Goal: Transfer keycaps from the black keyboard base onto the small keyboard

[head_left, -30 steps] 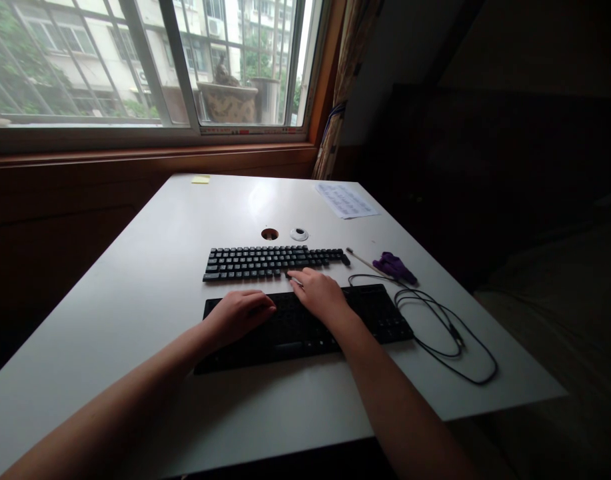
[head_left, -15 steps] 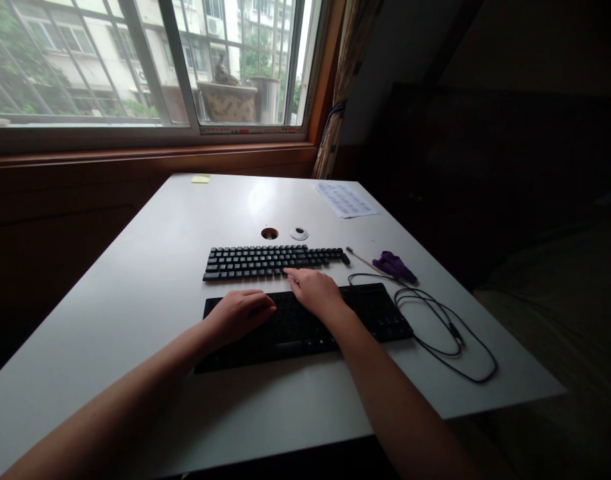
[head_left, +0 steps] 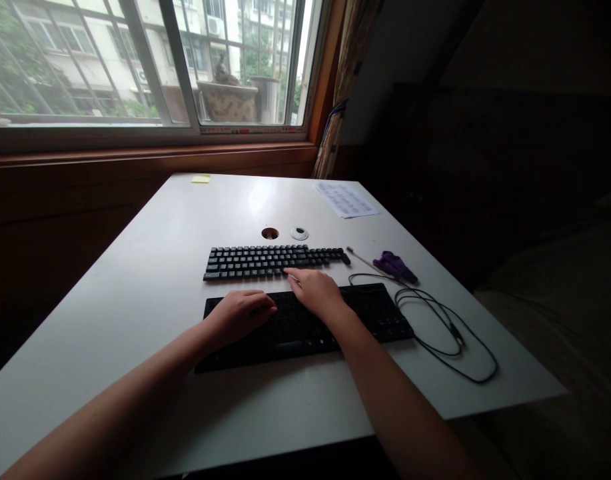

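Observation:
A black keyboard base (head_left: 295, 340) lies near the front of the white table (head_left: 135, 267). Behind it, black keycaps (head_left: 255, 259) stand in rows on the tabletop. My left hand (head_left: 242, 311) rests over the left part of the base, its fingers curled; what they hold, if anything, is hidden. My right hand (head_left: 312, 288) reaches across the base's back edge, index finger extended to the front row of keycaps near its middle. The other right fingers are mostly hidden beneath the hand.
Right of the keycaps lie a thin brush (head_left: 368, 262), a purple cloth (head_left: 395, 267) and a coiled black cable (head_left: 455, 333). Farther back are a round hole (head_left: 270, 234), a white ring (head_left: 299, 234), printed paper (head_left: 346, 200) and a yellow note (head_left: 200, 179).

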Available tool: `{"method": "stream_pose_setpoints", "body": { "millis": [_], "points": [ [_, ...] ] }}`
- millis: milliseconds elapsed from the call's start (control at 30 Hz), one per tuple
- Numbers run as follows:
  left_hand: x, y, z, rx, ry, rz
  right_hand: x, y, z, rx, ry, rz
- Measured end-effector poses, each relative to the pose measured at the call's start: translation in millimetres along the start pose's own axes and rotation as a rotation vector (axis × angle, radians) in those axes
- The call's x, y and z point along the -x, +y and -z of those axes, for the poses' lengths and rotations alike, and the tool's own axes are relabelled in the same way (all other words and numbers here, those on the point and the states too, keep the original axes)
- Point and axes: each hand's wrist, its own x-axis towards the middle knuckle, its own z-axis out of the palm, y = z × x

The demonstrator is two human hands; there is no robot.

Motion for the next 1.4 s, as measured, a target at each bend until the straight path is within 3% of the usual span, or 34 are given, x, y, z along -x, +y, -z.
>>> {"method": "stream_pose_setpoints", "body": {
  "millis": [667,1400],
  "points": [
    [0,0,-0.7,-0.015,-0.004,-0.005,0,-15,-2,0.091,-0.014,0.038],
    [-1,0,-1.1,-0.011,-0.015,-0.001,2,-14,-1,0.107,-0.002,0.017]
  ]
}}
